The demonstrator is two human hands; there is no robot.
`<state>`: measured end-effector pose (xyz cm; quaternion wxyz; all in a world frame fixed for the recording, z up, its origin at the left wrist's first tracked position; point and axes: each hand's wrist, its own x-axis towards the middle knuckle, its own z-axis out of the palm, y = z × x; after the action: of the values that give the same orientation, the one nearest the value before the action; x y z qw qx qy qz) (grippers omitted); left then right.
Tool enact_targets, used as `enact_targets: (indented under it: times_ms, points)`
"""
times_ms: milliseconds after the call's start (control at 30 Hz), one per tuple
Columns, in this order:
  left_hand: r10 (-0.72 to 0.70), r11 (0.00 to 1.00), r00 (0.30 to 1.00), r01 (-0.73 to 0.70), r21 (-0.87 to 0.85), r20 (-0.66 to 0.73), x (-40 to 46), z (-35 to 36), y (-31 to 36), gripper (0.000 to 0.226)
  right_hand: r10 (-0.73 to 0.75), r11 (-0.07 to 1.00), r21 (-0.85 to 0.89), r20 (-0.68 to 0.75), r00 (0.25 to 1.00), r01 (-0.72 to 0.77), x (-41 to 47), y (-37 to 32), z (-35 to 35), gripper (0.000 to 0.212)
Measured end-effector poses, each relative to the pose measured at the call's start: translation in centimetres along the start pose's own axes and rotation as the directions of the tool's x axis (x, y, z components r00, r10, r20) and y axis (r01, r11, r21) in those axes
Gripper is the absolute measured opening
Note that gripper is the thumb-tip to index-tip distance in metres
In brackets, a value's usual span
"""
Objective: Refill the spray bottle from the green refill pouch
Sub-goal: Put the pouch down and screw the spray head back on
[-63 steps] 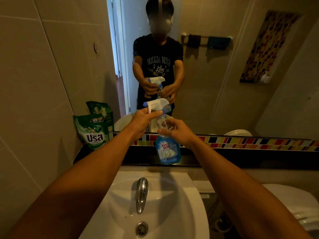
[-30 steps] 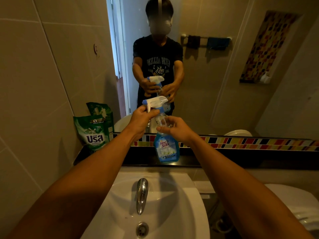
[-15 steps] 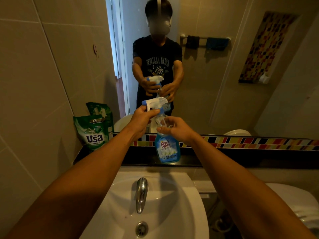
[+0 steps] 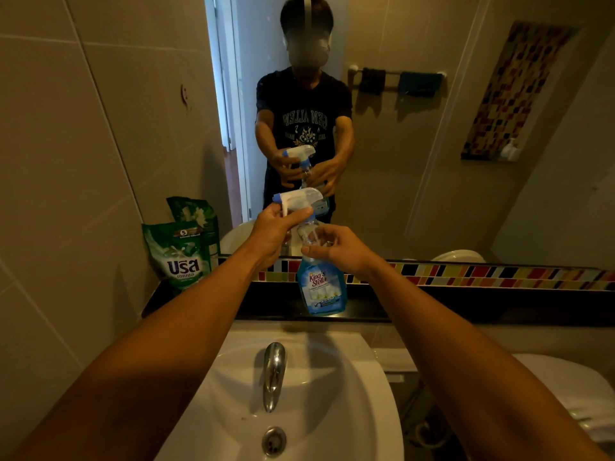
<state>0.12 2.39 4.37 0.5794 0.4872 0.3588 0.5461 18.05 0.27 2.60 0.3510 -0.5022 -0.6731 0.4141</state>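
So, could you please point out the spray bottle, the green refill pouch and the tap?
spray bottle (image 4: 320, 287): head view, on its blue label.
green refill pouch (image 4: 179, 257): head view, front panel.
tap (image 4: 274, 374): head view, on its spout.

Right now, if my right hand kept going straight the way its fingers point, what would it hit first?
The right hand points left, already on the spray bottle neck; past it, probably the left hand.

One head-worn wide-angle view here, looking forward and down over both outstretched forearms, close above the sink (image 4: 299, 367). It faces the mirror (image 4: 416, 161) square on, so the wearer's own reflection looks back from just behind the counter (image 4: 432, 304).
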Motion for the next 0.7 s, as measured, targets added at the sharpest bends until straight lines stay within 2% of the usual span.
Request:
enact_targets:
  times_ms: [167, 333, 567, 700]
  points:
    - [0.057, 0.998, 0.998, -0.056, 0.039, -0.03, 0.2, -0.1, -0.2, 0.049, -0.011, 1.0, -0.012, 0.014, 1.0, 0.011, 0.3, -0.1, 0.3, 0.035]
    - [0.053, 0.997, 0.998, -0.052, 0.058, -0.026, 0.5, -0.7, -0.7, 0.033, -0.008, 1.0, 0.025, 0.023, 1.0, 0.008, 0.3, 0.2, 0.1, 0.025]
    - [0.064, 0.996, 0.998, -0.063, 0.064, -0.014, 0.6, -0.7, -0.7, 0.051, -0.004, 0.999, 0.032, 0.04, 0.999, 0.003, 0.4, 0.2, 0.2, 0.038]
    - [0.046, 0.996, 0.999, -0.046, 0.081, -0.003, 0.8, -1.2, -0.8, 0.043, 0.004, 0.999, 0.041, 0.037, 0.999, -0.006, 0.4, 0.4, 0.0, 0.034]
